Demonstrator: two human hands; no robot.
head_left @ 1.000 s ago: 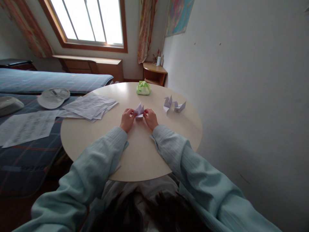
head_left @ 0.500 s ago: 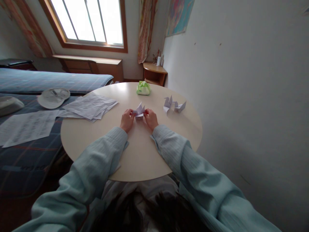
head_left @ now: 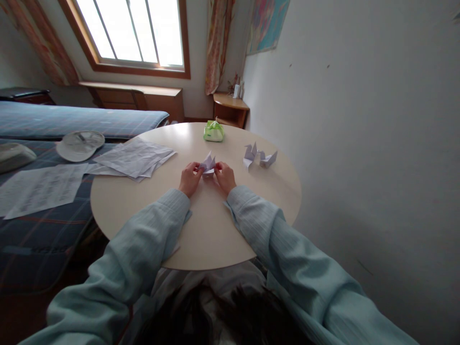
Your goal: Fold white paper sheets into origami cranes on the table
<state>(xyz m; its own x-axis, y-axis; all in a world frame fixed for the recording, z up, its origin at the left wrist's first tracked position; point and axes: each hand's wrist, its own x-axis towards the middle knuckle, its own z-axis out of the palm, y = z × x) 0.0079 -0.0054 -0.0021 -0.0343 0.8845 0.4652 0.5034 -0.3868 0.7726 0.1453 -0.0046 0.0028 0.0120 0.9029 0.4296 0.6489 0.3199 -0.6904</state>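
Observation:
Between my hands, at the middle of the round table (head_left: pixel 212 225), is a folded paper figure (head_left: pixel 208 165) in pale white-lilac paper with pointed tips standing up. My left hand (head_left: pixel 189 179) pinches its left side between thumb and fingers. On the opposite side, my right hand (head_left: pixel 225 177) pinches it the same way. The fingertips cover part of its edges. Two more folded paper figures, one (head_left: pixel 250 154) upright and bird-like, the other (head_left: pixel 268 159) lower and close beside it, stand to the right of my right hand.
A green tissue pack (head_left: pixel 213 131) sits at the table's far edge. Loose printed sheets (head_left: pixel 134 158) overlap the left edge and reach onto the plaid bed (head_left: pixel 43 239), where a white cap (head_left: pixel 79 145) lies. A white wall (head_left: pixel 359 143) rises on the right.
Both hands stay on the paper figure in nearly the same place. My left fingers have shifted very slightly to the right against it.

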